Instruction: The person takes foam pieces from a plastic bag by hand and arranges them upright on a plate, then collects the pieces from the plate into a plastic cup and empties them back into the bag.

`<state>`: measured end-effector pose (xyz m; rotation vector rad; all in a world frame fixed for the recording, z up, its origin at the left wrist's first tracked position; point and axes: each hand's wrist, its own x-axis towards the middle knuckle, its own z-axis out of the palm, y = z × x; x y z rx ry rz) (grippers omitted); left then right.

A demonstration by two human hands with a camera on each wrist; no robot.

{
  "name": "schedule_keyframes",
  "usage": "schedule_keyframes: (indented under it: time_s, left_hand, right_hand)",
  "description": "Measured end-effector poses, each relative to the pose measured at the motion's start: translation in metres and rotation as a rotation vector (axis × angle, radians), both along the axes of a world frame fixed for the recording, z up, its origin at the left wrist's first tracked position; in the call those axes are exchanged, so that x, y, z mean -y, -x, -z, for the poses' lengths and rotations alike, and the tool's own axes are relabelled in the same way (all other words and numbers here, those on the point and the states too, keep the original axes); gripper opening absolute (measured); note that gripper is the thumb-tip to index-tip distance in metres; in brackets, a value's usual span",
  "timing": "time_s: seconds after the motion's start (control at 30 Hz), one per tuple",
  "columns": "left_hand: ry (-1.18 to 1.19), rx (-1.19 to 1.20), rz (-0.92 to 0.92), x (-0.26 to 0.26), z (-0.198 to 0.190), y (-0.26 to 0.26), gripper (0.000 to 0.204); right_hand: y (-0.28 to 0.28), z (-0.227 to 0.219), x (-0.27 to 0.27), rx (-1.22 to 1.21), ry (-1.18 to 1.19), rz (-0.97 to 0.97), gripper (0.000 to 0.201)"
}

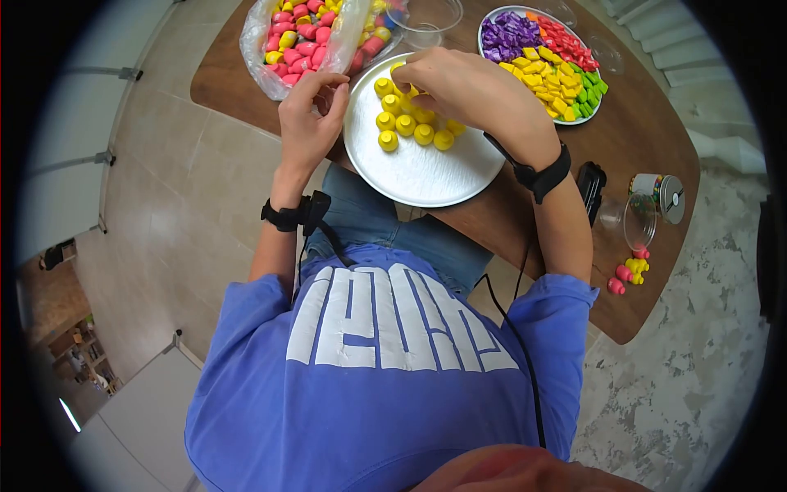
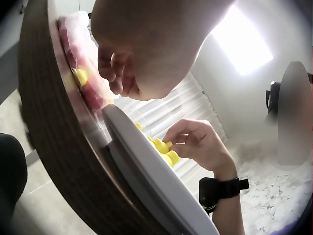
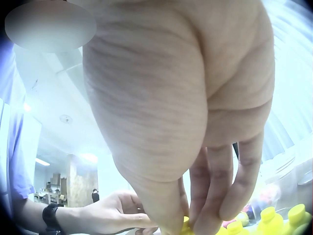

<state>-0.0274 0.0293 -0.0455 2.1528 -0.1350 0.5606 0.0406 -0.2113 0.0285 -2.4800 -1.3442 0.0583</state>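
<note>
Several yellow bottle-shaped pieces (image 1: 405, 125) stand close together on the upper part of a round white plate (image 1: 426, 180). The right hand (image 1: 471, 90) reaches over them from the right; its thumb and fingers pinch a yellow piece (image 2: 163, 145) at the plate, also visible between the fingertips as a yellow piece (image 3: 186, 226) in the right wrist view. By the plate's left rim, the left hand (image 1: 310, 123) hovers with fingers loosely bent, and nothing shows in it. In the left wrist view, that left hand (image 2: 146, 54) is large and near the camera.
A clear bag (image 1: 307, 41) of pink and yellow pieces lies behind the left hand. Clear tubs (image 1: 426, 20) stand at the back. An oval plate (image 1: 587, 117) of wrapped sweets sits behind right. A jar (image 1: 672, 199) and loose pink and yellow pieces (image 1: 635, 266) are at the right.
</note>
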Motion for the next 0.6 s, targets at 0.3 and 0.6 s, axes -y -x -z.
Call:
schedule_keyframes:
  time_s: [0.3,0.6]
  left_hand:
    - [-0.050,0.047,-0.032,-0.003,-0.011,-0.008,0.012]
    - [-0.090,0.126,-0.163,-0.045,-0.020,-0.038,0.017]
  right_hand:
    - [-0.005,0.009,0.002,0.001,-0.021,-0.002,0.025]
    - [-0.005,-0.009,0.015,0.020,-0.056,0.056,0.033]
